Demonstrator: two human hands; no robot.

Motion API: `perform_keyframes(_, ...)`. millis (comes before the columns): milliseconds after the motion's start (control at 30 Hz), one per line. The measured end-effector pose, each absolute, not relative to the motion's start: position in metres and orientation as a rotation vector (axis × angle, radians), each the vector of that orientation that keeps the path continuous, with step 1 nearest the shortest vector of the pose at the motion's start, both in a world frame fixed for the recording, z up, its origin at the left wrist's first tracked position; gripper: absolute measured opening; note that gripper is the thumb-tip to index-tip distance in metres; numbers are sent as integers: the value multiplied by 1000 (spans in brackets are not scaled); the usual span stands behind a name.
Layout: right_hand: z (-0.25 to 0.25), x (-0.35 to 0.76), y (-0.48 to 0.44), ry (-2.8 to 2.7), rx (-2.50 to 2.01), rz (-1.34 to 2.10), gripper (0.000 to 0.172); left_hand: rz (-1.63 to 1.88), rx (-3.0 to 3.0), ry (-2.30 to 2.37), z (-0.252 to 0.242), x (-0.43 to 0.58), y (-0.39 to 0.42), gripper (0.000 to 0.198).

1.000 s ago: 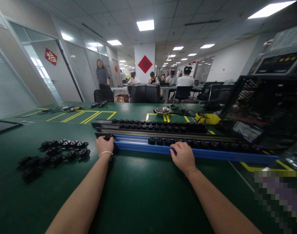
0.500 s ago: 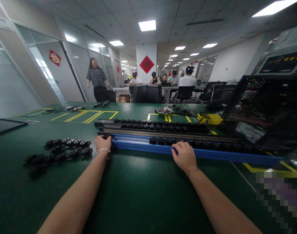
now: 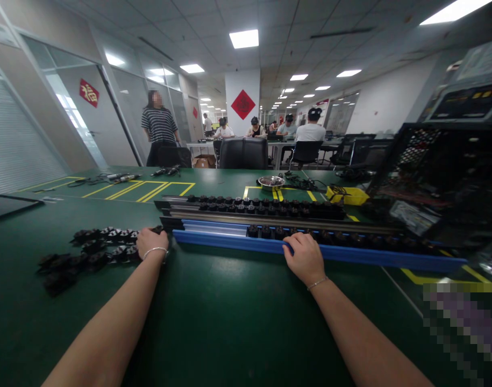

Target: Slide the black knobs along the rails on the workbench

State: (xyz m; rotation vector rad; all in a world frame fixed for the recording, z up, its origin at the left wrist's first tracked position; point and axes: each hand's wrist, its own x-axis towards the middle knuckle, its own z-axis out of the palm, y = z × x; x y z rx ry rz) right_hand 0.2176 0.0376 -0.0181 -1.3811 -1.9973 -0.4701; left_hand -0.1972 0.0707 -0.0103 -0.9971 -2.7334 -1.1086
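Note:
A long blue rail (image 3: 237, 243) lies across the green table (image 3: 229, 312), with a row of small black parts (image 3: 265, 232) seated in its right half. My right hand (image 3: 305, 259) rests on the rail's front edge, fingers curled over it beside the parts. My left hand (image 3: 151, 242) is at the right end of a pile of loose black parts (image 3: 92, 250), just left of the rail's end. Its fingers are bent down onto the pile; what they hold is hidden. Both wrists wear thin bracelets.
Behind the blue rail lie dark rails (image 3: 254, 207) filled with black parts. A metal bowl (image 3: 270, 183), a yellow bin (image 3: 346, 195) and cables sit further back. A black mesh machine (image 3: 439, 183) stands at right. A person in stripes (image 3: 159, 129) stands far left; others sit beyond.
My left hand left the rail's left end and moved left to the pile of loose black parts. My right hand stayed on the rail. The person in stripes walked left.

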Motion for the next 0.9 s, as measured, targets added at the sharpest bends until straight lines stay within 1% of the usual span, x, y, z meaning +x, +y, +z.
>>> perform_keyframes(100,-18,218,38,-2001,-1376,-471,14,-997,-998,-2748,-14,-205,67,41)
perform_keyframes(433,-18,218,37,-2000,-1390,-460,15,-804,-1038,-2792,-16,-231,63,41)
perform_keyframes(567,-19,218,39,-1994,-1376,-472,14,-690,-1109,-2665,-12,-222,62,43)
perform_keyframes(633,-20,218,39,-1991,-1377,-472,13,-726,-1118,-2552,-6,-208,65,44)
perform_keyframes(700,-19,218,39,-1990,-1383,-469,13,-800,-1266,-2413,2,-185,69,41)
perform_keyframes(900,-18,217,38,-1992,-1397,-452,13,-1016,-1987,-1937,23,-83,68,31)
